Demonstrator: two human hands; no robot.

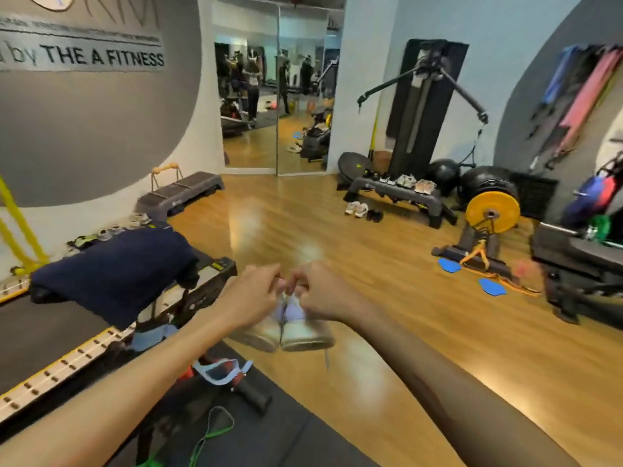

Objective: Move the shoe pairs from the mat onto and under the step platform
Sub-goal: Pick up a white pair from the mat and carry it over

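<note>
Both hands meet in front of the person, each with fingers curled tight: the left hand (251,299) pinches the top of the left shoe (261,332), the right hand (320,294) pinches the top of the right shoe (305,332). The pale pair hangs below the grip, soles toward the camera and touching side by side, a lace dangling beneath. Under and behind the grip lies the dark mat (256,429), with a green band (210,433) and a black handle (251,392) on it. Ahead of the grip stretches a glossy wooden floor (387,298). Far beyond it to the right stands the step platform (399,193) by the wall, several shoes lined on top (409,182) and two pairs on the floor in front (362,210). A yellow weight plate (492,212) stands right of that. Far ahead, a mirror (274,96); left of the grip, a dark blue cloth (114,271) drapes over a machine.
</note>
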